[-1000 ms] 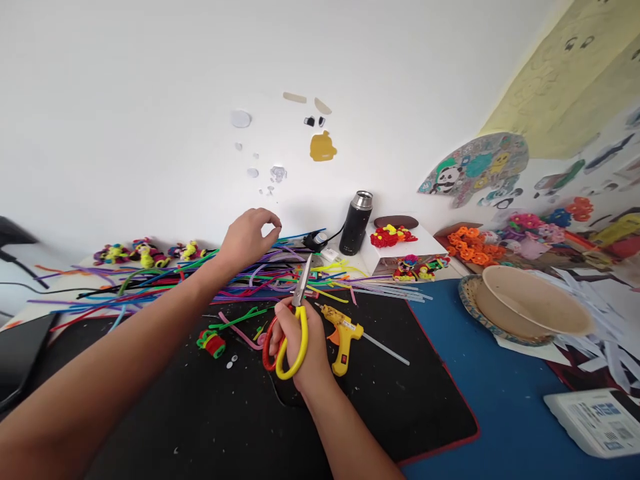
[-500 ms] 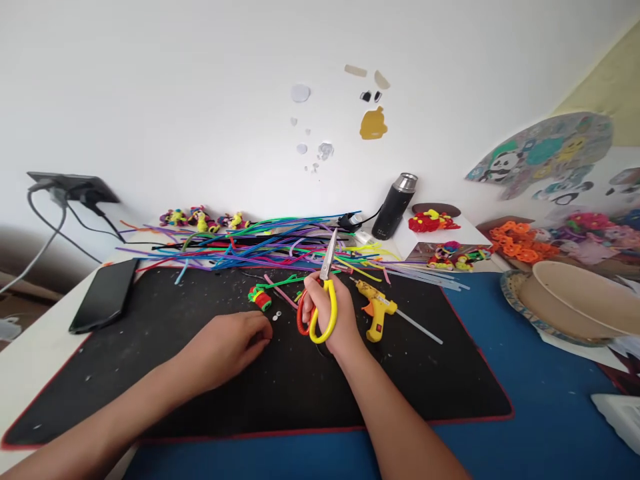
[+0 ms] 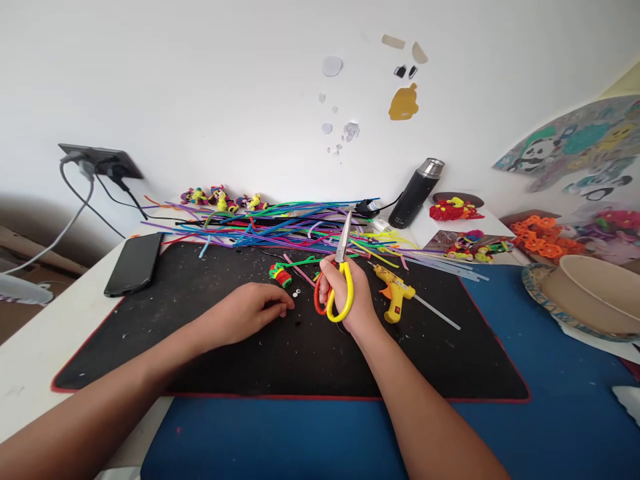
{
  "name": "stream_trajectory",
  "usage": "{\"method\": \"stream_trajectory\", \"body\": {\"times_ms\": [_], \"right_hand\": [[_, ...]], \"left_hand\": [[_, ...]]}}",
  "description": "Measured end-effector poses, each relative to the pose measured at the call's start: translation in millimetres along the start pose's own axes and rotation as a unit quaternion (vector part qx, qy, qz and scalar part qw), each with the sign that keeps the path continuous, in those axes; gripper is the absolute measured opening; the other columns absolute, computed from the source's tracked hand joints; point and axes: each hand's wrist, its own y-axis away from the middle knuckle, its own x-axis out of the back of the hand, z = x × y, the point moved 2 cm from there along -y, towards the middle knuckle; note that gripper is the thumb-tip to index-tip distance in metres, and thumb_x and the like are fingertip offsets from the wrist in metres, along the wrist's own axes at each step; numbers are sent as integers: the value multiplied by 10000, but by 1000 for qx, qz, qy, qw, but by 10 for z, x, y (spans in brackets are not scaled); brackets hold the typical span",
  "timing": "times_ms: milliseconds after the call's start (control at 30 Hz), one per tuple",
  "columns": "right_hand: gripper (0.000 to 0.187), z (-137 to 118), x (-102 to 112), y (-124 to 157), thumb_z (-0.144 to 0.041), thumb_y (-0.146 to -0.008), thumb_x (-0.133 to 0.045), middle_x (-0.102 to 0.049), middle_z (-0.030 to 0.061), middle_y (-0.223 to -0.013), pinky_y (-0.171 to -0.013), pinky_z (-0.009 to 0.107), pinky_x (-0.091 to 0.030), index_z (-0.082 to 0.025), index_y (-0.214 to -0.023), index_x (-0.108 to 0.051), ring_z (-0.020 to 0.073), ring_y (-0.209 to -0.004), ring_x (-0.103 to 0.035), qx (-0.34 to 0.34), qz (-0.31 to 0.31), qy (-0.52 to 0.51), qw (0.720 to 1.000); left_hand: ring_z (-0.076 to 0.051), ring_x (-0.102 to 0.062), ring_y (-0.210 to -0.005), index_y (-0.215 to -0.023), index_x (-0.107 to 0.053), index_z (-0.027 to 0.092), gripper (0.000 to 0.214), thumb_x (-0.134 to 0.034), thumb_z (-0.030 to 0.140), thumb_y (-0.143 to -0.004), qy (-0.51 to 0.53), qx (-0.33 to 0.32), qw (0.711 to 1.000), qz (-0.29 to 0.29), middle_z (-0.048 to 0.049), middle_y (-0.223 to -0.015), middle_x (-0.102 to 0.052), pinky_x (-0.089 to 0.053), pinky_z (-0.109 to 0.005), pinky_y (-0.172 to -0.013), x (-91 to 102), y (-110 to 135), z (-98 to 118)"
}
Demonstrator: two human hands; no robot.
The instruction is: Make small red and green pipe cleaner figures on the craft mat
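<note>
My right hand (image 3: 356,297) is closed around scissors (image 3: 344,247) with one red and one yellow handle loop; their blades point up and away and look closed together. My left hand (image 3: 253,312) rests on the black mat (image 3: 230,370), loosely curled, thumb a little apart from the fingers, with nothing visible in it. Just beyond its fingertips lie small white discs (image 3: 297,293). Behind them is a red and green pipe-cleaner piece (image 3: 281,275) with a yellow band. Green and pink pipe cleaners (image 3: 303,275) lie near it, partly hidden by my right hand.
A yellow glue gun (image 3: 397,297) with a clear stick lies right of my right hand. Behind the mat spreads a pile of coloured pipe cleaners (image 3: 280,230). A black phone (image 3: 134,265) is at left, a black flask (image 3: 417,193) at the back, a round bowl (image 3: 595,293) at right.
The whole view has shifted, so things appear farther right and higher. My right hand still holds the scissors, and my left hand still rests near the white discs.
</note>
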Motion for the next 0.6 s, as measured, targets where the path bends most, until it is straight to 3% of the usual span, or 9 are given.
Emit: {"method": "stream_trajectory", "body": {"times_ms": [167, 267, 467, 600], "right_hand": [[237, -36, -12, 15, -430, -897, -673, -537, -86, -491, -390, 201, -420, -226, -875, -554, 119, -386, -518, -5, -5, -2, 1000], [243, -61, -20, 25, -435, -893, -681, -546, -84, -494, -395, 204, -425, -226, -880, -558, 120, -389, -520, -9, -12, -2, 1000], [266, -62, -43, 42, -464, -876, -688, -545, -82, -493, -373, 204, -420, -225, -880, -570, 123, -376, -518, -24, -19, 9, 999], [258, -64, -66, 55, -455, -877, -682, -537, -87, -483, -374, 199, -417, -224, -870, -569, 117, -365, -503, -24, -30, 19, 999]], "left_hand": [[-199, -683, -796, -1199, -709, 255, 395, -556, 529, -959, 91, 10, 993, 78, -26, -1003, -776, -539, -291, -720, 189, -93, 53], [-201, -669, -797, -1236, -688, 242, 448, -584, 565, -944, 110, 1, 990, 91, -33, -971, -768, -541, -303, -727, 225, -200, 155], [-191, -643, -757, -939, -723, 213, 387, -572, 569, -940, 129, -22, 987, 97, -34, -833, -737, -524, -293, -707, 232, -287, 282], [-185, -622, -735, -894, -710, 210, 388, -588, 576, -936, 148, -22, 984, 97, -33, -800, -717, -522, -293, -692, 248, -277, 267]]}}
